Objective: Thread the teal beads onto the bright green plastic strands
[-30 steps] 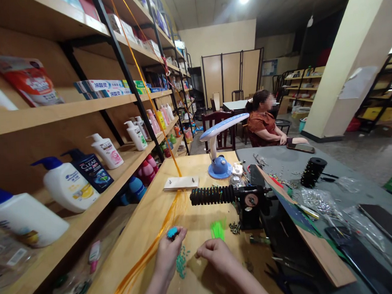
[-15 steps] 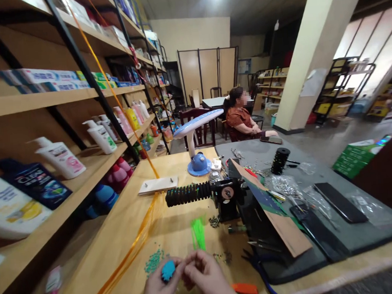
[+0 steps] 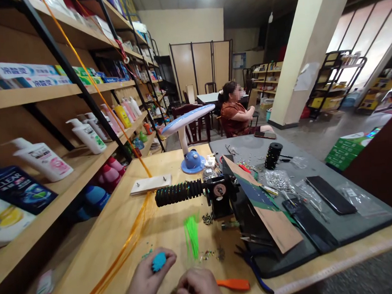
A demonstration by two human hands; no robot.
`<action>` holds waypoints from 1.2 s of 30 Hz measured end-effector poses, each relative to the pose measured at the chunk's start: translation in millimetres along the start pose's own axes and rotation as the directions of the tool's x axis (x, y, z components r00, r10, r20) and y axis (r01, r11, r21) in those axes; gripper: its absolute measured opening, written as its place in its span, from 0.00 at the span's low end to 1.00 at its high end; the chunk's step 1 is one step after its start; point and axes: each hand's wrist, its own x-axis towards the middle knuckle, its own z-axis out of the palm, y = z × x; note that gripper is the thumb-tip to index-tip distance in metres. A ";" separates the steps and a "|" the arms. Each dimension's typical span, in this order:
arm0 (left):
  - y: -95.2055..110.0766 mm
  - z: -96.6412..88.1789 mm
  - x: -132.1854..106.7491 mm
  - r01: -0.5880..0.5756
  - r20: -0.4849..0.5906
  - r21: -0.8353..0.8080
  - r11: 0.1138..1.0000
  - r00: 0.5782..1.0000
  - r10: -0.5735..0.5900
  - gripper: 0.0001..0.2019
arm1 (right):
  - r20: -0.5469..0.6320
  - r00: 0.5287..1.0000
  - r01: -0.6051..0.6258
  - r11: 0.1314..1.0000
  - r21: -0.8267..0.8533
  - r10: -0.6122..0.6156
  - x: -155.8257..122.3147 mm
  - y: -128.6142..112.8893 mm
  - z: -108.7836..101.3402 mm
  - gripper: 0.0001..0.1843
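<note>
My left hand (image 3: pixel 145 280) rests low on the wooden table (image 3: pixel 168 229), its fingers pinched round a small blue bumpy piece (image 3: pixel 159 261). Close to its right, my right hand (image 3: pixel 199 289) is curled into a fist; what it holds, if anything, is hidden. A tuft of bright green strands (image 3: pixel 191 233) lies just beyond both hands, with small beads scattered beside it. Orange strands (image 3: pixel 123 255) run from the shelves down across the table to the left of my left hand.
A black ribbed roller on a small black machine (image 3: pixel 199 192) stands mid-table, with a blue desk lamp (image 3: pixel 188 138) behind. An orange-handled tool (image 3: pixel 233 284) and pliers (image 3: pixel 254 268) lie right of my hands. Shelves of bottles (image 3: pixel 42 157) line the left. A person (image 3: pixel 236 115) sits at the far end.
The view has swung right and the hands sit lower in frame. My hands, apart a second ago, came together and now lie side by side, the left still on the blue piece.
</note>
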 end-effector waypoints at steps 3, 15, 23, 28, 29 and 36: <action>7.7 12.0 20.4 -0.102 0.156 0.040 0.994 0.983 0.095 0.20 | 0.019 0.995 0.101 0.995 0.001 -0.101 -3.7 11.8 3.6 0.04; 12.2 53.8 56.6 -0.237 0.422 0.115 0.965 0.891 0.169 0.03 | 0.074 0.982 0.172 0.984 0.055 -0.176 -6.7 13.1 -2.8 0.04; 26.6 40.7 52.3 -0.145 0.342 0.000 0.989 0.930 0.136 0.13 | 0.045 0.994 0.096 0.993 0.068 -0.100 -1.3 4.6 -11.9 0.04; 23.9 -1.3 30.2 0.010 0.167 -0.205 0.979 0.986 0.024 0.27 | 0.126 0.991 0.027 0.994 0.102 -0.040 1.3 -9.6 -23.7 0.07; 20.5 -7.8 24.4 0.049 0.120 -0.255 0.966 0.993 -0.019 0.29 | 0.139 0.990 -0.025 0.992 0.127 0.007 1.9 -11.5 -25.0 0.09; -12.5 -19.1 -17.7 0.167 -0.097 -0.321 0.932 0.973 -0.208 0.33 | 0.125 0.891 -0.402 0.631 0.663 0.437 14.8 -3.4 -18.7 0.31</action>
